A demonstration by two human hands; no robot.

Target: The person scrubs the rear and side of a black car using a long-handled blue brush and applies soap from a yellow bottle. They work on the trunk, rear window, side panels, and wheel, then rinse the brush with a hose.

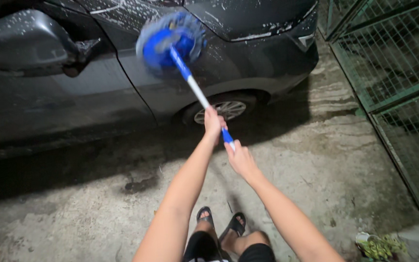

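Note:
A long-handled wash mop (197, 90) with a blue fluffy head (170, 41) and a white and blue pole presses against the soapy front fender of a dark grey car (248, 53). My left hand (213, 122) grips the pole higher up, near the front wheel (224, 109). My right hand (240, 157) grips the blue end of the pole just below it. The mop head is blurred. Suds streak the hood and fender.
The car's side mirror (25, 43) juts out at the upper left. A green metal gate (394, 73) stands on the right. A small potted plant (379, 245) sits at the bottom right. My sandalled feet (221, 223) stand on wet concrete.

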